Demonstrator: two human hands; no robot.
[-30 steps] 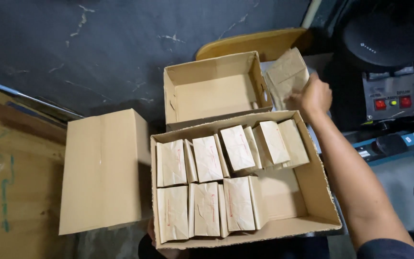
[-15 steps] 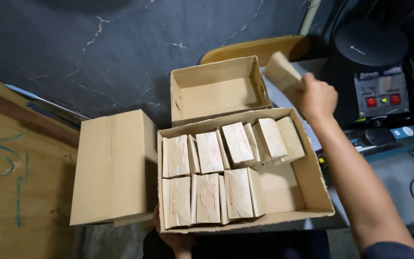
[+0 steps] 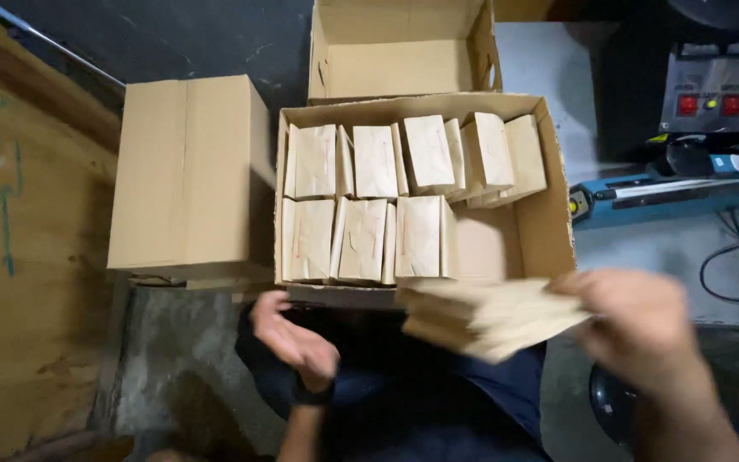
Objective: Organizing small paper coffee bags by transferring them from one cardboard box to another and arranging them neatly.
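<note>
One stack of flat brown paper bags (image 3: 493, 318) sits pinched in my right hand (image 3: 643, 329), blurred and fanned out just in front of the near wall of the open cardboard box (image 3: 558, 197); my fingers close on its right end. My left hand (image 3: 294, 338) hangs loose and half-curled below the box's near left corner, holding nothing. I judge the step in hand to be loading: this bundle looks bound for the one bare spot in the near row, at the right end beside the three bundles already standing there (image 3: 361, 239). The next move, as I read it, calls for squaring the fanned sheets, perhaps with the left hand's help, then turning them upright and slipping them down between the last near bundle and the right wall. That gap is the only open room; the far row of five bundles (image 3: 425, 158) is full and leans a little right. The near rim is the edge to clear. Beyond, an empty open carton (image 3: 404, 68) touches the far wall, a closed carton (image 3: 186, 171) lies just left, and a blue heat sealer (image 3: 669, 188) with its control unit (image 3: 710, 85) stands to the right.
</note>
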